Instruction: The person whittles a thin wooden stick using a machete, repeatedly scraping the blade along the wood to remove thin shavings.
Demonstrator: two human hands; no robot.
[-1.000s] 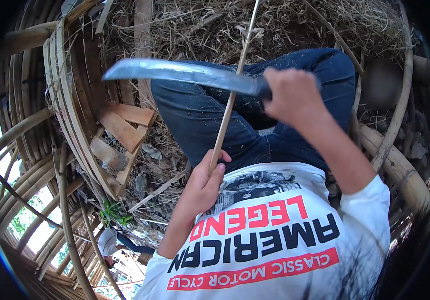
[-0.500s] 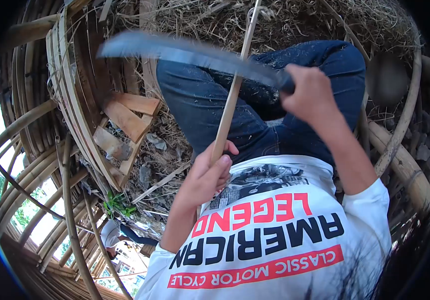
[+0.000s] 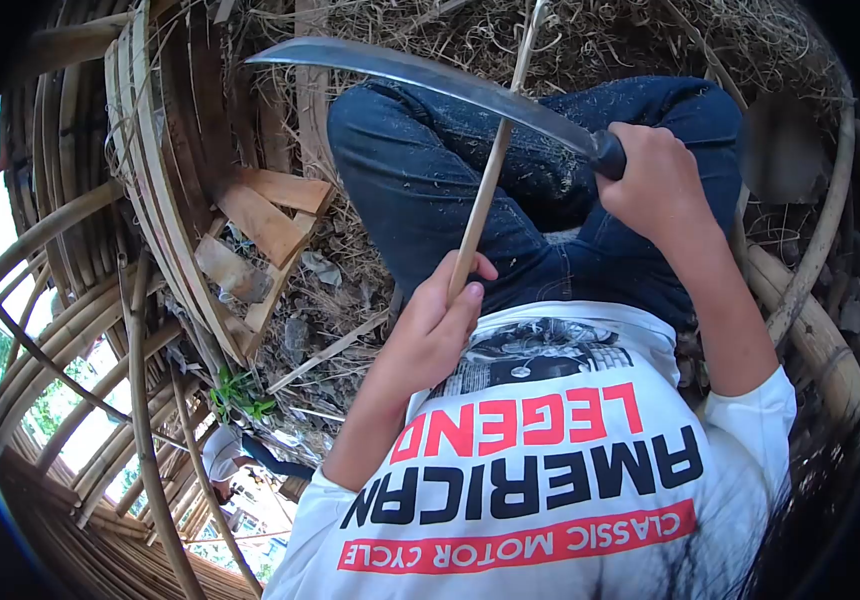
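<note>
My left hand [image 3: 433,325] is closed around the lower end of a long bamboo strip [image 3: 487,190], which slants up and away over my lap. Thin curled shavings [image 3: 540,12] hang at its far end. In my right hand [image 3: 655,180] is the black handle of a machete [image 3: 430,75], with the fingers wrapped round it. Its long curved blade reaches left across the strip and points to the left. The blade crosses the strip well above my left hand; whether it touches cannot be made out.
Crossed legs in dark jeans [image 3: 400,170] lie under the work, dotted with shavings. Cut wood pieces [image 3: 262,225] and long bamboo slats [image 3: 155,190] are at left. A thick bamboo pole [image 3: 810,335] lies at right. Another person [image 3: 222,455] shows at lower left beyond bamboo framing.
The machete has moved right and a little up along the strip, and its blade is now sharp instead of blurred. The left hand still holds the strip, and the whole view has shifted slightly.
</note>
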